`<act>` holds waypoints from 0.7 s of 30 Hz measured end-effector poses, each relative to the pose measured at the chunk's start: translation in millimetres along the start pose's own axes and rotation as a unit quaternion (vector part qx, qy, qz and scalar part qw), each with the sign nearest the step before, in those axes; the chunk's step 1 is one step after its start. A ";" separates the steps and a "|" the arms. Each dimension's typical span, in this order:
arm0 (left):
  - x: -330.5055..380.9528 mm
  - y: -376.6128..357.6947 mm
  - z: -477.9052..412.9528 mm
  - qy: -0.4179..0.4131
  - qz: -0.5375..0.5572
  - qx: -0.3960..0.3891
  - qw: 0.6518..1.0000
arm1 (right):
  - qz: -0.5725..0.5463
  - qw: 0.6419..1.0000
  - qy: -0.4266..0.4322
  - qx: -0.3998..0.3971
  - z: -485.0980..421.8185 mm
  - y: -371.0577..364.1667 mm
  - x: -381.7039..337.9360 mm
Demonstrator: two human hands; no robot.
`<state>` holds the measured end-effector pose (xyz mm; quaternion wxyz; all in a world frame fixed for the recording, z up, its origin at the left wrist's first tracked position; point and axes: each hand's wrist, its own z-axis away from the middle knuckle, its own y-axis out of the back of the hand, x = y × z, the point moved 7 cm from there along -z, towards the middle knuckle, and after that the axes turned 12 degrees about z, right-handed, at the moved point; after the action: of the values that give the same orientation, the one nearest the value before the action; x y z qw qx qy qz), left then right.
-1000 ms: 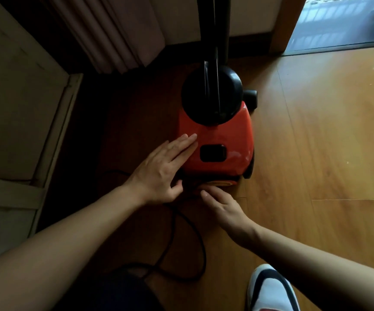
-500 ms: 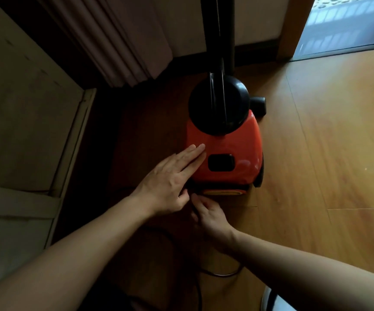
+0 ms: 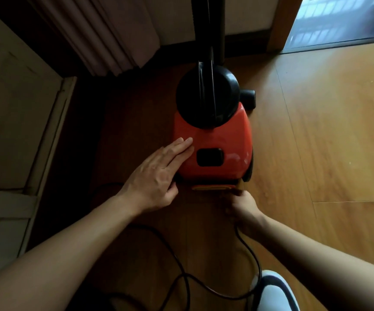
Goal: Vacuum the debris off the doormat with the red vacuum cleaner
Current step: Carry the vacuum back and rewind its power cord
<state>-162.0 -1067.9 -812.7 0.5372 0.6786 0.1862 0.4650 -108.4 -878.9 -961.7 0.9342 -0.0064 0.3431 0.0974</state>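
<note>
Left hand (image 3: 154, 176) lies flat on red vacuum cleaner (image 3: 217, 140); right hand (image 3: 243, 206) grips cord (image 3: 250, 251) (slack loops by shoe (image 3: 275, 295)): pulling may snag.

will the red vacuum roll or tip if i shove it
Probably rolls: the red vacuum has a wheel on smooth wood floor. Tipping seems unlikely: its body sits low and wide. The cord in the right hand might tug it back.
</note>
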 end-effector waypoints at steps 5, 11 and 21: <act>2.2 2.6 -2.3 -0.005 -0.008 0.029 1.000 | -0.026 0.999 -0.027 -0.020 12.0 19.5 -1.8; 13.6 4.7 -4.0 0.034 -0.040 -0.014 0.999 | -0.022 0.998 -0.027 -0.051 10.7 34.3 -16.1; 15.9 7.3 -6.1 0.007 -0.103 -0.023 0.994 | 0.054 0.992 0.069 -0.087 23.8 50.0 -34.5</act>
<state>-161.0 -1055.2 -799.3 0.5969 0.6398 0.2480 0.4158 -128.2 -834.1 -918.6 0.8974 -0.0760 0.3971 0.1768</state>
